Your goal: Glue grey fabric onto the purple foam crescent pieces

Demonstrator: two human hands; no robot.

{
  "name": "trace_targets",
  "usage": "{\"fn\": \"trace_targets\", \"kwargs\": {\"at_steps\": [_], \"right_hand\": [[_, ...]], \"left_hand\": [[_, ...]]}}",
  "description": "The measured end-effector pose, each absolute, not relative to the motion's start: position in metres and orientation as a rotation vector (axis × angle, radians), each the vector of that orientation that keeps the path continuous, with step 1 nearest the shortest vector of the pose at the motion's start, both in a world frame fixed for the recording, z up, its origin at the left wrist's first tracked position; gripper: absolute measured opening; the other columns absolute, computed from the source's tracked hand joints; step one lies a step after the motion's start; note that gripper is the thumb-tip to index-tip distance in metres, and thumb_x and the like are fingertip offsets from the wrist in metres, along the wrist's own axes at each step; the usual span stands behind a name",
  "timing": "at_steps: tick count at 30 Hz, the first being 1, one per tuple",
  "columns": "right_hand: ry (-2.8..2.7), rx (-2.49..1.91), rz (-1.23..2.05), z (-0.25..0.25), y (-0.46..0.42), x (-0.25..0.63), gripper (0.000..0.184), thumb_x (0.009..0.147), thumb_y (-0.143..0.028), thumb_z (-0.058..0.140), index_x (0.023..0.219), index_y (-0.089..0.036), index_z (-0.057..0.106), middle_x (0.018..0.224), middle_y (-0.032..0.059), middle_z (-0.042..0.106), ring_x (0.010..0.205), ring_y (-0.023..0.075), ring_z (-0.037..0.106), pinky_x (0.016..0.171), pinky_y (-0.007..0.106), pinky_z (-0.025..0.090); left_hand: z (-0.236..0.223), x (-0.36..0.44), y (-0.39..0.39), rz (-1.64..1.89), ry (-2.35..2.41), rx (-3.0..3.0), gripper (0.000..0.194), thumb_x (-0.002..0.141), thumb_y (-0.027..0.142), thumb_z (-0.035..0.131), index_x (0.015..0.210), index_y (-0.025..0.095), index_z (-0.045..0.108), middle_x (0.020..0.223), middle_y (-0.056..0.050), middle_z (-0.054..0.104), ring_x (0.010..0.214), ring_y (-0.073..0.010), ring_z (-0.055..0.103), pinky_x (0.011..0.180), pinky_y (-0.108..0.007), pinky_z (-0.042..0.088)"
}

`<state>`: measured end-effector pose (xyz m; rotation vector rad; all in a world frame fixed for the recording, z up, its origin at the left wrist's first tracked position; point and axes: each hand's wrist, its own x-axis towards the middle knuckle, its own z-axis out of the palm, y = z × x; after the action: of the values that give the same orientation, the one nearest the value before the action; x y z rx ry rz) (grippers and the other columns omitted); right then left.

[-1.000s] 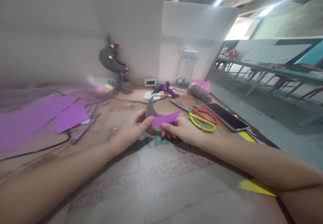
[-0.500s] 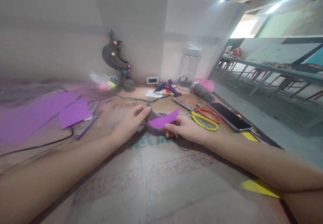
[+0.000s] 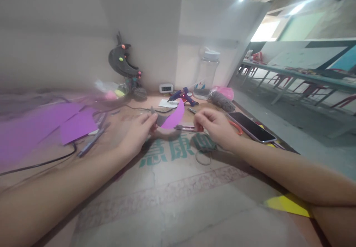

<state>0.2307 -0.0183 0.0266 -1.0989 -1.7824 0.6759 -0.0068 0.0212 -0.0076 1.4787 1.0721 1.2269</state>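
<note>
My left hand (image 3: pixel 146 126) pinches a dark grey crescent-shaped piece (image 3: pixel 161 119). A purple paper crescent (image 3: pixel 175 117) rises from it to the right, overlapping it; whether the two are joined cannot be told. My right hand (image 3: pixel 213 126) is off the paper, its fingers curled in; what they hold, if anything, is hidden. Small metal thread snips (image 3: pixel 185 128) lie just left of these fingers. Behind the right hand are scissors, with a blade tip (image 3: pixel 191 110) and part of an orange handle (image 3: pixel 236 128) showing.
Purple paper sheets (image 3: pixel 78 124) and a pen (image 3: pixel 93 141) lie left, by a black cord (image 3: pixel 41 161). At the back stand a decorated dark crescent (image 3: pixel 122 59), a clock (image 3: pixel 166 88), a glue gun (image 3: pixel 183 95) and a bottle (image 3: pixel 207 74). Grey yarn (image 3: pixel 221 101) and a phone (image 3: pixel 251 127) are right.
My right hand has let go of the purple crescent and moved right, over the scissors. The left hand has shifted slightly left, and the purple crescent now tilts more upright.
</note>
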Motion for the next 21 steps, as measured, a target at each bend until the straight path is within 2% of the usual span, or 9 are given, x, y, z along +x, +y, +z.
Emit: {"fn": "trace_targets", "kwargs": {"at_steps": [3, 5, 6, 8, 10, 12, 16, 21], "right_hand": [[-1.593, -1.060, 0.636, 0.036, -0.006, 0.243, 0.043, 0.093, -0.047, 0.048, 0.060, -0.019, 0.049, 0.053, -0.0028, 0.048, 0.050, 0.0095, 0.045, 0.050, 0.023, 0.036], [-1.586, -1.031, 0.695, 0.042, -0.008, 0.245, 0.042, 0.092, -0.047, 0.050, 0.060, -0.020, 0.049, 0.051, -0.0038, 0.045, 0.047, 0.0088, 0.041, 0.048, 0.023, 0.034], [-1.644, -1.008, 0.727, 0.046, -0.013, 0.244, 0.036, 0.091, -0.045, 0.053, 0.065, -0.020, 0.053, 0.053, -0.0039, 0.047, 0.048, 0.0090, 0.043, 0.048, 0.023, 0.036], [-1.848, -0.938, 0.752, 0.054, -0.025, 0.239, 0.016, 0.088, -0.037, 0.059, 0.088, -0.020, 0.062, 0.065, -0.0026, 0.057, 0.056, 0.0105, 0.052, 0.055, 0.024, 0.042], [-2.057, -0.881, 0.648, 0.061, -0.036, 0.235, 0.019, 0.089, -0.030, 0.059, 0.106, -0.022, 0.063, 0.082, 0.0007, 0.065, 0.071, 0.0133, 0.060, 0.065, 0.026, 0.047], [-2.200, -0.896, 0.435, 0.064, -0.038, 0.234, 0.018, 0.091, -0.027, 0.054, 0.104, -0.021, 0.065, 0.088, 0.0026, 0.068, 0.078, 0.0150, 0.061, 0.069, 0.027, 0.047], [-2.436, -1.116, -0.003, 0.052, -0.011, 0.249, 0.022, 0.092, -0.028, 0.051, 0.084, -0.017, 0.069, 0.077, 0.0052, 0.067, 0.072, 0.0182, 0.059, 0.066, 0.030, 0.042], [-2.468, -1.248, -0.157, 0.020, 0.020, 0.262, 0.020, 0.091, -0.021, 0.049, 0.095, -0.016, 0.069, 0.090, 0.0100, 0.070, 0.085, 0.0229, 0.060, 0.074, 0.034, 0.043]], "left_hand": [[-0.008, -0.007, 0.020, 1.215, 1.063, 1.494, 0.031, 0.083, 0.046, 0.058, 0.066, 0.019, 0.055, 0.064, 0.003, 0.054, 0.060, -0.0124, 0.052, 0.055, -0.022, 0.038], [-0.009, -0.006, 0.020, 1.209, 1.057, 1.498, 0.032, 0.084, 0.046, 0.058, 0.066, 0.019, 0.054, 0.064, 0.003, 0.054, 0.059, -0.0121, 0.052, 0.055, -0.022, 0.039], [-0.009, -0.006, 0.020, 1.208, 1.051, 1.498, 0.032, 0.084, 0.046, 0.057, 0.066, 0.019, 0.054, 0.063, 0.003, 0.054, 0.059, -0.0119, 0.051, 0.054, -0.022, 0.038], [-0.009, -0.006, 0.020, 1.197, 1.041, 1.510, 0.032, 0.085, 0.044, 0.057, 0.065, 0.019, 0.054, 0.063, 0.003, 0.053, 0.057, -0.0113, 0.050, 0.053, -0.022, 0.038], [-0.008, -0.005, 0.019, 1.186, 1.046, 1.540, 0.032, 0.086, 0.044, 0.056, 0.065, 0.019, 0.053, 0.062, 0.004, 0.052, 0.057, -0.0110, 0.048, 0.053, -0.022, 0.038], [-0.006, -0.005, 0.018, 1.185, 1.061, 1.574, 0.033, 0.086, 0.044, 0.055, 0.064, 0.019, 0.052, 0.062, 0.004, 0.051, 0.058, -0.0113, 0.048, 0.056, -0.022, 0.039], [-0.002, -0.006, 0.014, 1.206, 1.081, 1.608, 0.033, 0.086, 0.043, 0.055, 0.063, 0.020, 0.052, 0.062, 0.003, 0.052, 0.062, -0.0134, 0.051, 0.061, -0.024, 0.041], [0.004, -0.003, 0.006, 1.151, 1.070, 1.694, 0.033, 0.087, 0.039, 0.054, 0.060, 0.019, 0.052, 0.058, 0.003, 0.052, 0.057, -0.0125, 0.048, 0.055, -0.023, 0.036]]}}
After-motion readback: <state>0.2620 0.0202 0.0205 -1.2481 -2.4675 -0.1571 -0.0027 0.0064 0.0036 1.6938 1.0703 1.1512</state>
